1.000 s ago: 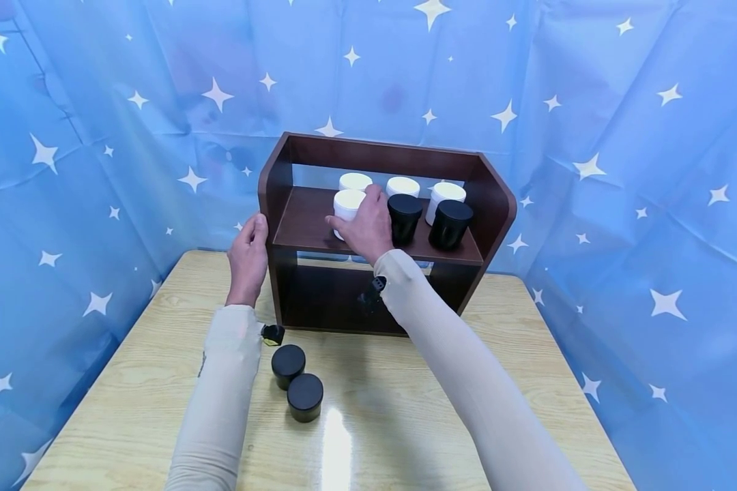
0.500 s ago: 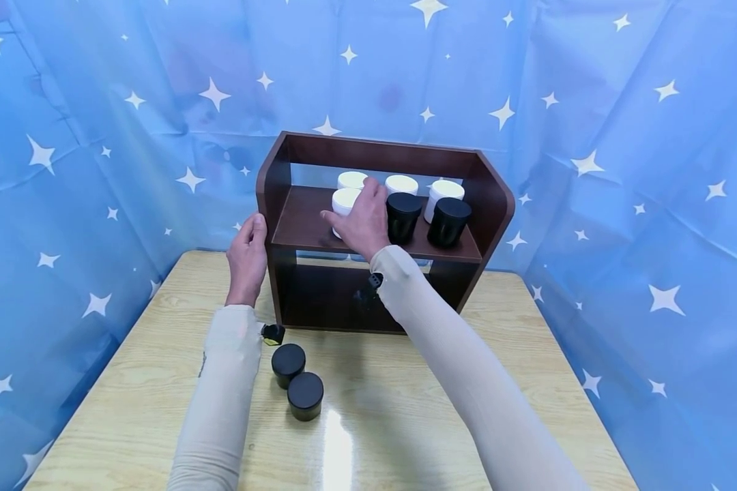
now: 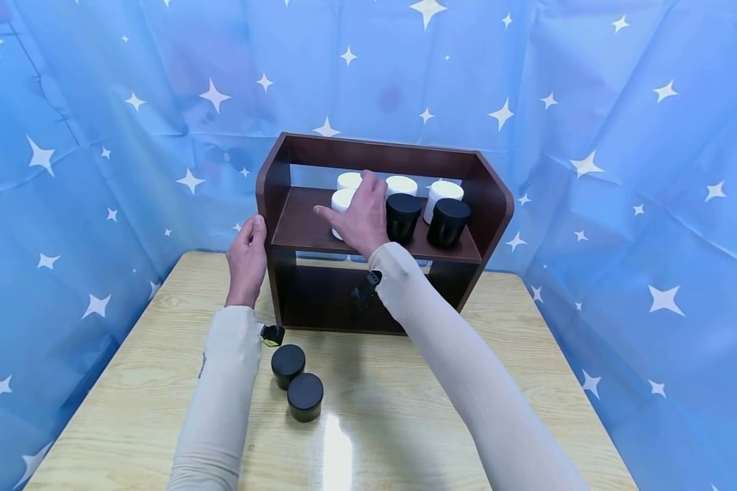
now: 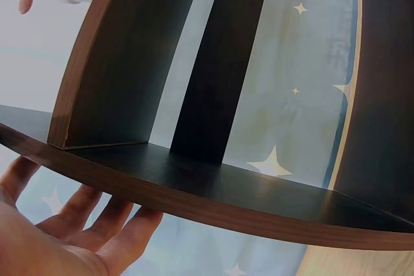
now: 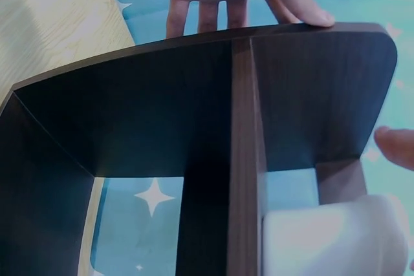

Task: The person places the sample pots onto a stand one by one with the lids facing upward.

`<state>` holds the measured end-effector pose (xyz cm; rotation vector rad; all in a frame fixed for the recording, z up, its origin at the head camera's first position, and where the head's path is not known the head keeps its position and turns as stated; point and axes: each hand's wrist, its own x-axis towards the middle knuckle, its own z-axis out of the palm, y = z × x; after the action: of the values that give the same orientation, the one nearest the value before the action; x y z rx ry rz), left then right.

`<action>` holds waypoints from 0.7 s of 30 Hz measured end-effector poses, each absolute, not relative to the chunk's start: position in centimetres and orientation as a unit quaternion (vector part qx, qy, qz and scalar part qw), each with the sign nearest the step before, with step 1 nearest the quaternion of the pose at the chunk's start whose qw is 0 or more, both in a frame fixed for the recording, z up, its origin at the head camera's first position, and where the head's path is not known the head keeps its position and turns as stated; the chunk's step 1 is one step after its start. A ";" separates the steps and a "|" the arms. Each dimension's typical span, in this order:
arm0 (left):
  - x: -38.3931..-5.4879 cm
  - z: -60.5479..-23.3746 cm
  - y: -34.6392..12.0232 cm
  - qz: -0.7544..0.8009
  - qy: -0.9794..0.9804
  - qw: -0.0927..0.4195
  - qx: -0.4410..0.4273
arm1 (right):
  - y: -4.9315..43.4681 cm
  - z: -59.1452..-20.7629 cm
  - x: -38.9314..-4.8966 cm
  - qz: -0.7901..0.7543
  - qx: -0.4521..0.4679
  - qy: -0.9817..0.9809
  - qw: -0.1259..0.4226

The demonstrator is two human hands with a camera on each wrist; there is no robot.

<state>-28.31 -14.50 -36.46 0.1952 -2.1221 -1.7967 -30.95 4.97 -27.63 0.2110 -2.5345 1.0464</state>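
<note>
My left hand (image 3: 247,262) rests against the outer left side of a dark brown two-tier shelf (image 3: 301,225). Its fingers lie fairly straight along that panel in the left wrist view, and its thumb touches the front edge in the right wrist view. Over the upper tier, my right hand (image 3: 362,217) is beside the front white jar (image 3: 340,200), thumb spread away from it. That hand hides part of the jar and part of another white jar (image 3: 349,181) behind. Two more white jars (image 3: 402,185) stand to the right, with two black jars (image 3: 402,219) in front of them.
Two black lidded jars (image 3: 305,394) stand close together on the wooden table (image 3: 405,423), left of centre before the shelf. The lower tier (image 3: 331,296) is a dark compartment. A blue starry curtain (image 3: 129,136) surrounds the table behind and at the sides.
The right thumb has spread away from the front white jar, and the right hand has risen slightly. The left hand stays against the shelf's side. The jars look unmoved.
</note>
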 end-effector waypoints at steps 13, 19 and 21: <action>-28.2 -36.5 -14.5 -0.635 -0.749 0.174 0.075 | 5.0 -26.5 -30.6 0.369 0.084 -0.902 0.207; -28.2 -36.5 -14.5 -0.635 -0.749 0.174 0.073 | 5.3 -25.8 -30.2 0.388 0.098 -0.889 0.221; -28.2 -36.5 -14.5 -0.637 -0.748 0.173 0.073 | 5.3 -25.6 -29.9 0.394 0.107 -0.884 0.226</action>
<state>-28.23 -14.48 -36.53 0.2068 -2.1206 -1.8066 -29.94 5.30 -25.57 0.2958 -2.4384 1.0872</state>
